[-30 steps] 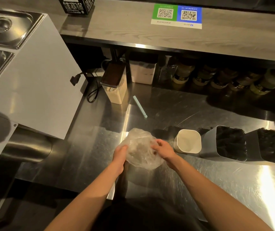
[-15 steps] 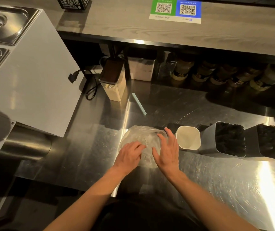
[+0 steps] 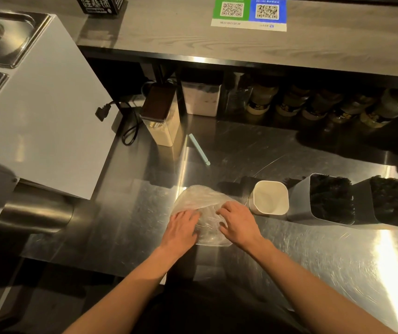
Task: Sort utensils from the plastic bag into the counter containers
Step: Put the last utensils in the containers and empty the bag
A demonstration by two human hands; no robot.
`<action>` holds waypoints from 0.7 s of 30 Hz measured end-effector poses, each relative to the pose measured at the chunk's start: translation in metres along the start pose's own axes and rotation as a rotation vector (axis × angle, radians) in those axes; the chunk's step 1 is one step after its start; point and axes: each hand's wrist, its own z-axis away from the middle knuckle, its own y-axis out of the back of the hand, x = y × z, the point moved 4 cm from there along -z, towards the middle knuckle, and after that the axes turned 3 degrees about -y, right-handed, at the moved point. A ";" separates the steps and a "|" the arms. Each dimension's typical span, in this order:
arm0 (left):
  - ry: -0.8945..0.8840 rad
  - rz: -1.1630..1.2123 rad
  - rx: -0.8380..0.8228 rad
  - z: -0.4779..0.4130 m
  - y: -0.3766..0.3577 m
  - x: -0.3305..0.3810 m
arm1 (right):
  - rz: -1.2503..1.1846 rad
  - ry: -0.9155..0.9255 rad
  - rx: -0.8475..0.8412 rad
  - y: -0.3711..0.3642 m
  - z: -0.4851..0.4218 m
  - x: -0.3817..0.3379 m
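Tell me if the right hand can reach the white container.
Probably yes: the right hand rests on the plastic bag just beside the white container, with only bare counter between them.

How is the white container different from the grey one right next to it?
The white container looks empty, while the grey container is packed with dark utensils. The white container is the smaller and lower of the two; the grey container stands taller and wider. The white container sits nearer the plastic bag, with the grey container on its far side. Both stand on the steel counter, with squarish open tops.
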 end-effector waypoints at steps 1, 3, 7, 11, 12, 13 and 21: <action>-0.032 -0.011 0.029 0.001 -0.001 0.000 | -0.012 0.000 -0.013 0.003 -0.001 -0.005; -0.046 -0.051 0.035 0.003 -0.004 0.001 | -0.019 -0.046 -0.144 -0.003 -0.002 -0.012; 0.073 -0.095 -0.130 -0.002 -0.010 -0.003 | 0.136 -0.087 -0.339 -0.024 -0.001 -0.027; 0.081 -0.020 -0.156 -0.007 -0.007 -0.003 | 0.204 -0.111 -0.334 -0.034 -0.001 -0.034; 0.086 0.024 -0.149 -0.007 -0.005 -0.004 | 0.211 -0.105 -0.311 -0.033 -0.002 -0.034; 0.087 0.072 -0.135 -0.007 -0.003 -0.005 | 0.211 -0.100 -0.288 -0.031 -0.003 -0.034; -0.144 0.233 0.293 -0.009 0.024 -0.004 | 0.090 -0.138 -0.325 -0.031 -0.010 -0.036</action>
